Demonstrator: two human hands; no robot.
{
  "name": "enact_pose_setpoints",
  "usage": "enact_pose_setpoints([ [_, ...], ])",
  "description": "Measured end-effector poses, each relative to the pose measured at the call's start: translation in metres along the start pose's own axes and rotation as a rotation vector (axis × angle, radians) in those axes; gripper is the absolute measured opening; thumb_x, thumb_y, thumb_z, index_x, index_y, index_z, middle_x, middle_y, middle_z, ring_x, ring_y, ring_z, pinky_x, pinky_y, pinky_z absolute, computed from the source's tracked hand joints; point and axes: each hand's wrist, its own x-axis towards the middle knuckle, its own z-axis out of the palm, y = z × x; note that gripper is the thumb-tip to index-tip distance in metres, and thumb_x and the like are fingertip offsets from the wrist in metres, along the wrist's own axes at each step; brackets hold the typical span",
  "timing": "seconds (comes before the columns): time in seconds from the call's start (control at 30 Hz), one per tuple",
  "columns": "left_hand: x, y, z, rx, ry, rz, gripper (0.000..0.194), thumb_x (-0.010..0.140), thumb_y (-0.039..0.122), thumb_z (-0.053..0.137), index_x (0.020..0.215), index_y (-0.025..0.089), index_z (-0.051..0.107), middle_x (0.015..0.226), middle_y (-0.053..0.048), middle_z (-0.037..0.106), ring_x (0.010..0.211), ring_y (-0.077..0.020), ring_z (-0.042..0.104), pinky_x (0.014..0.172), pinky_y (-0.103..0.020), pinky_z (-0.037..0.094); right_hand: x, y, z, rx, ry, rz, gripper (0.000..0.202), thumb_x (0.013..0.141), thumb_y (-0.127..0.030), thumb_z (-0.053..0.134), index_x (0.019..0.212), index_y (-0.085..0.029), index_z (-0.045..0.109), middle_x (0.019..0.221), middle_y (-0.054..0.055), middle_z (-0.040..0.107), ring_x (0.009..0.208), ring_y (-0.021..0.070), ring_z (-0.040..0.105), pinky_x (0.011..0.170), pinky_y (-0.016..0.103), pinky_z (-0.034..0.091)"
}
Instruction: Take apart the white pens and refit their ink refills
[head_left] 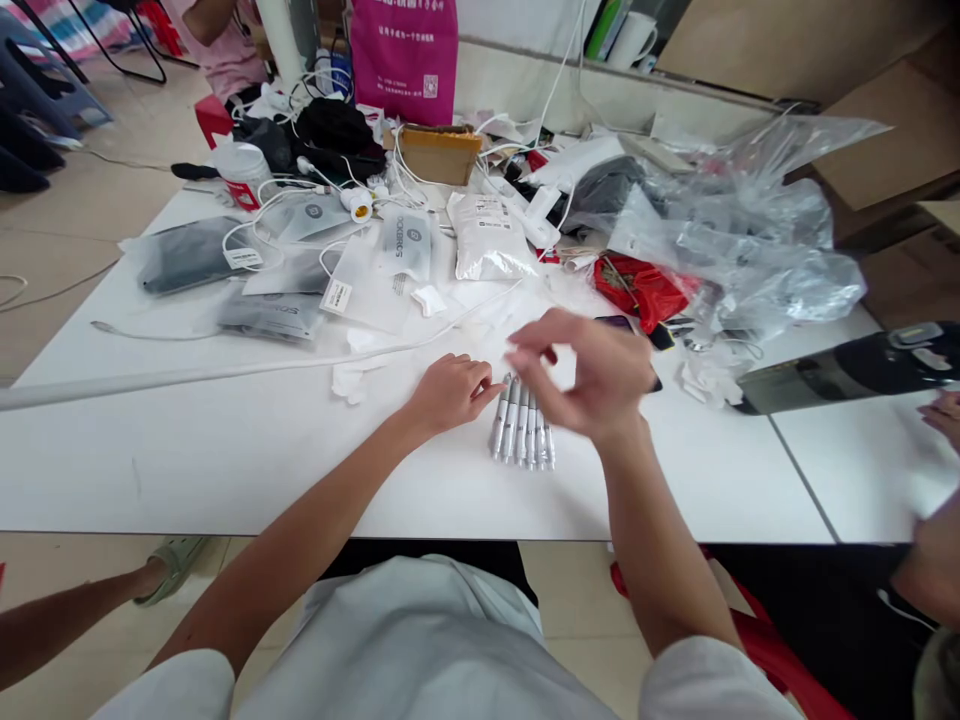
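Note:
Several silver-white pens [523, 432] lie side by side in a row on the white table [420, 490] in front of me. Just left of their upper ends, my left hand [452, 392] rests low over the table with its fingers curled in and its thumb pointing at the pens. I see nothing held in it; whether the thumb touches a pen, I cannot tell. Above the row's right side is my right hand [592, 375], slightly blurred, thumb and forefinger bent with a gap between them and nothing visible in the gap. It hides part of a dark flat object [656, 384].
Across the table's back lie packaged pouches [270, 315], a white bag [491, 240], cables, clear plastic wrap [757, 235] and a red bag [641, 290]. A dark bottle [847, 368] lies at the right, near another person's hand [943, 415]. A white cable [225, 370] crosses the left side.

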Motion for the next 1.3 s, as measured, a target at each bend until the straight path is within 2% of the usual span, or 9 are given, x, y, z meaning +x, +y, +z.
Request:
enact_pose_setpoints([
  [0.1, 0.000, -0.001, 0.002, 0.032, 0.026, -0.021, 0.034, 0.109, 0.044, 0.059, 0.086, 0.019, 0.066, 0.076, -0.005, 0.070, 0.079, -0.0232, 0.066, 0.083, -0.039, 0.047, -0.028, 0.079, 0.002, -0.122, 0.285, 0.372, 0.045, 0.108, -0.056, 0.057, 0.079, -0.022, 0.057, 0.064, -0.004, 0.051, 0.057, 0.0109, 0.046, 0.056, 0.028, 0.037],
  [0.17, 0.000, -0.002, 0.003, 0.036, 0.023, -0.024, 0.038, 0.108, 0.045, 0.059, 0.082, 0.019, 0.065, 0.073, -0.004, 0.069, 0.075, -0.0219, 0.065, 0.080, -0.038, 0.046, -0.051, 0.118, 0.003, -0.166, 0.413, 0.509, 0.057, 0.106, -0.068, 0.051, 0.070, -0.024, 0.043, 0.059, -0.006, 0.037, 0.054, 0.0108, 0.035, 0.054, 0.030, 0.030],
  [0.27, -0.001, -0.002, 0.005, 0.023, 0.003, -0.023, 0.038, 0.108, 0.044, 0.061, 0.078, 0.020, 0.064, 0.071, -0.004, 0.069, 0.073, -0.0211, 0.064, 0.079, -0.037, 0.046, -0.076, 0.146, 0.008, -0.244, 0.391, 0.597, 0.064, 0.103, -0.074, 0.052, 0.066, -0.025, 0.032, 0.059, -0.007, 0.028, 0.057, 0.0108, 0.027, 0.056, 0.032, 0.023],
  [0.43, -0.002, 0.002, 0.007, -0.009, -0.051, -0.047, 0.039, 0.104, 0.048, 0.066, 0.077, 0.020, 0.061, 0.070, -0.002, 0.067, 0.071, -0.0201, 0.062, 0.078, -0.037, 0.045, -0.086, 0.152, 0.017, -0.252, 0.280, 0.623, 0.070, 0.104, -0.073, 0.050, 0.062, -0.025, 0.020, 0.059, -0.007, 0.017, 0.057, 0.0098, 0.019, 0.058, 0.034, 0.020],
  [0.57, -0.002, 0.009, 0.007, 0.009, -0.083, -0.042, 0.041, 0.100, 0.054, 0.070, 0.080, 0.021, 0.060, 0.072, -0.002, 0.067, 0.074, -0.0213, 0.063, 0.079, -0.038, 0.045, -0.086, 0.157, 0.020, -0.228, 0.276, 0.634, 0.071, 0.104, -0.072, 0.051, 0.062, -0.025, 0.019, 0.059, -0.007, 0.017, 0.057, 0.0097, 0.018, 0.059, 0.035, 0.019],
  [0.8, -0.003, 0.024, 0.008, 0.013, -0.111, -0.086, 0.021, 0.093, 0.037, 0.071, 0.083, 0.021, 0.061, 0.080, -0.004, 0.074, 0.080, -0.0240, 0.067, 0.082, -0.041, 0.048, -0.087, 0.159, 0.019, -0.243, 0.286, 0.650, 0.070, 0.103, -0.072, 0.051, 0.062, -0.025, 0.020, 0.060, -0.007, 0.018, 0.058, 0.0097, 0.019, 0.059, 0.034, 0.019],
  [1.03, -0.002, 0.030, 0.003, 0.048, -0.122, -0.255, 0.016, 0.077, 0.032, 0.074, 0.072, 0.021, 0.064, 0.068, -0.004, 0.067, 0.069, -0.0242, 0.064, 0.075, -0.041, 0.051, -0.087, 0.161, 0.020, -0.248, 0.285, 0.662, 0.070, 0.102, -0.074, 0.051, 0.063, -0.025, 0.020, 0.060, -0.007, 0.017, 0.058, 0.0101, 0.019, 0.059, 0.034, 0.018],
  [1.17, 0.000, 0.032, -0.009, -0.261, -0.092, -0.356, 0.018, 0.076, 0.031, 0.076, 0.071, 0.021, 0.063, 0.060, 0.003, 0.058, 0.058, -0.0156, 0.053, 0.062, -0.032, 0.043, -0.087, 0.160, 0.020, -0.256, 0.287, 0.656, 0.071, 0.102, -0.075, 0.050, 0.062, -0.025, 0.021, 0.060, -0.007, 0.017, 0.058, 0.0102, 0.019, 0.059, 0.034, 0.019],
  [1.3, 0.006, 0.031, -0.023, -0.737, 0.075, -0.367, 0.015, 0.084, 0.032, 0.073, 0.079, 0.020, 0.066, 0.066, 0.003, 0.061, 0.060, -0.0119, 0.052, 0.061, -0.028, 0.043, -0.086, 0.158, 0.019, -0.243, 0.288, 0.649, 0.070, 0.102, -0.073, 0.051, 0.062, -0.024, 0.022, 0.059, -0.007, 0.018, 0.058, 0.0100, 0.020, 0.059, 0.034, 0.019],
])
